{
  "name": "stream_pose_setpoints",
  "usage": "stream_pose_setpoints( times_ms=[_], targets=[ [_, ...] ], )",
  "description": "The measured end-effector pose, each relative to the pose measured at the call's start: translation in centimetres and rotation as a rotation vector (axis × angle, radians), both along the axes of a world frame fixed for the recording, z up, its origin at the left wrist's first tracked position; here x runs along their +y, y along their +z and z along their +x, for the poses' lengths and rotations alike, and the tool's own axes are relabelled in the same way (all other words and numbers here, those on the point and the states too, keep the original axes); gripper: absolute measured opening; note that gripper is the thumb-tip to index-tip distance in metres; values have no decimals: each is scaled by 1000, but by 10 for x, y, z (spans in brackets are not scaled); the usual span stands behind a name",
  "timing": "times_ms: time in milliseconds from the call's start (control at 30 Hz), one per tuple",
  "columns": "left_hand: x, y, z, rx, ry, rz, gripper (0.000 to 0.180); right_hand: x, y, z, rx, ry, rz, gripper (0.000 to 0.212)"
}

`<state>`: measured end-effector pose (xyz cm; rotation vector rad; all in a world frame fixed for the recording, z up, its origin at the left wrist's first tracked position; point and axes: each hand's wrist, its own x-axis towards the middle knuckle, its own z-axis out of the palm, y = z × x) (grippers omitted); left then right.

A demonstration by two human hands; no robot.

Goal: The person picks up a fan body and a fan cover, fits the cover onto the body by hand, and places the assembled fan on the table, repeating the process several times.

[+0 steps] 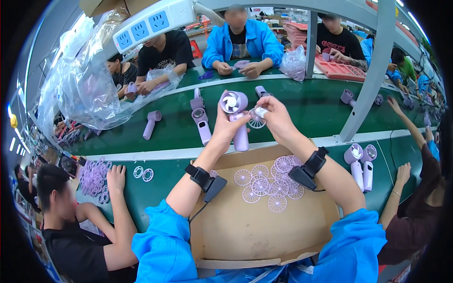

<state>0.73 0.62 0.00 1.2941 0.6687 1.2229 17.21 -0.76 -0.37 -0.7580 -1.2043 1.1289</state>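
Note:
My left hand (225, 123) is closed round a light purple handheld fan (240, 137), held upright above the far edge of a cardboard box. White blades show in its open head. Close beside it, my right hand (279, 121) pinches a round, spoked fan grille (257, 122). Something white wraps a fingertip of that hand. The grille is near the fan's neck; whether they touch I cannot tell. Below my forearms, several purple grilles (261, 186) lie loose and overlapping in the cardboard box (250, 236). Both my wrists carry black straps with small black devices.
Purple fans (201, 126) stand and lie on the green conveyor (179, 137) ahead. Two more fans (358, 162) lie at right. Purple rings (94, 179) are heaped at left near a co-worker's hand (116, 178). A power strip (151, 26) hangs overhead; a metal post (373, 70) rises at right.

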Motion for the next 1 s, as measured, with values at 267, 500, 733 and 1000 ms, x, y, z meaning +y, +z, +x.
stream_pose_setpoints(
  times_ms=[267,500,733,1000],
  targets=[
    [-6,5,-7,88,116,250,86,-6,4,-8,-103,132,3,19],
    [-5,2,-1,-20,114,437,91,-5,4,-5,-42,236,-10,16],
    [-6,3,-2,-28,113,400,87,-8,8,-8,163,271,-57,14],
    [-7,8,-3,-41,136,341,86,-21,17,-7,-740,-438,566,30]
  ],
)
